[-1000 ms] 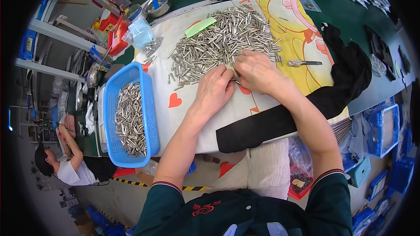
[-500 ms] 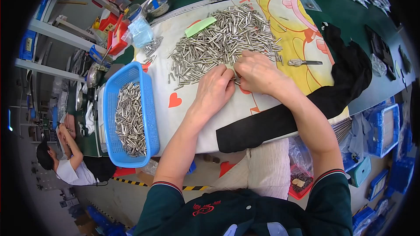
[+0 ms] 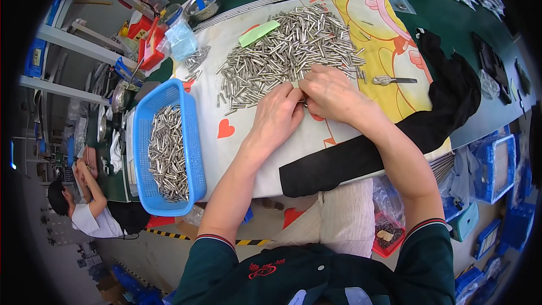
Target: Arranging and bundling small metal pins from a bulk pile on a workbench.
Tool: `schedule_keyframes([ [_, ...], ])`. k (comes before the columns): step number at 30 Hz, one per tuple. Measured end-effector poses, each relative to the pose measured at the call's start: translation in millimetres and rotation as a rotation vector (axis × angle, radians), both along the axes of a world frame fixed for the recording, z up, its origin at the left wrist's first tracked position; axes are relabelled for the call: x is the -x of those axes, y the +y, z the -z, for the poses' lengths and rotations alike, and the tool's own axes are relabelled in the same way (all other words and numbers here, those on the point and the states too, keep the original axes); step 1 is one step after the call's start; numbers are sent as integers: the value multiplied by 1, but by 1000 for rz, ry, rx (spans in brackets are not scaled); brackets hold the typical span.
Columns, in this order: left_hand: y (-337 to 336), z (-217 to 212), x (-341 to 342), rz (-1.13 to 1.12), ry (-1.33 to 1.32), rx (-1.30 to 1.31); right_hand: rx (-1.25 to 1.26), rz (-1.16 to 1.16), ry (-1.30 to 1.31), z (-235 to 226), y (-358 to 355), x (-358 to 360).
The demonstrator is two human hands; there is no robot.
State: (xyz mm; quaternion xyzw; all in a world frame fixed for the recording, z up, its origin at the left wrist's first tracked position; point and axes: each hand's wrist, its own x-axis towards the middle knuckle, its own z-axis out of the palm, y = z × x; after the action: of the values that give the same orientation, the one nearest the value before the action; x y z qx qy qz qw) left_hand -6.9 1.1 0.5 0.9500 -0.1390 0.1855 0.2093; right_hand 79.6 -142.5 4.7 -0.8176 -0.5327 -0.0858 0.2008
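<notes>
A big pile of small shiny metal pins (image 3: 293,51) is spread over the middle and far part of the white cloth (image 3: 237,152) on the worktop. The left hand (image 3: 276,116) and the right hand (image 3: 330,93) are laid together at the near edge of the pile, and their fingertips are pressed close around something small between them. It looks like a pin or two is pinched there, but the fingers hide it, so it cannot be told for sure. A blue basket (image 3: 195,152) is set at the left edge of the cloth, and a good layer of pins is already lying in it. Much more is left in the pile than in the basket, so the sorting seems to be less than half done. A black cloth (image 3: 395,141) is draped over the near right side under the right arm. A green card (image 3: 258,33) is lying on the pile's far left side. The bowls at the far edge are cut off and hard to make out.
</notes>
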Motion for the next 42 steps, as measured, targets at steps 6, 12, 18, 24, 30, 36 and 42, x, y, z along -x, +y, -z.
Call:
schedule_keyframes([
  [6,0,1,0,-11,10,0,9,14,19,1,0,1],
  [12,0,1,0,-14,7,8,15,10,18,0,0,1],
  [18,0,2,-1,-13,7,12,26,14,12,-1,-1,3],
  [24,0,4,-1,-11,6,11,15,7,26,-1,-2,3],
  [30,1,3,-1,-15,16,15,30,12,46,-4,-2,4],
  [36,0,3,-2,-9,10,16,24,20,37,0,-2,3],
  [42,0,3,-1,-8,4,22,19,20,35,-1,-2,3],
])
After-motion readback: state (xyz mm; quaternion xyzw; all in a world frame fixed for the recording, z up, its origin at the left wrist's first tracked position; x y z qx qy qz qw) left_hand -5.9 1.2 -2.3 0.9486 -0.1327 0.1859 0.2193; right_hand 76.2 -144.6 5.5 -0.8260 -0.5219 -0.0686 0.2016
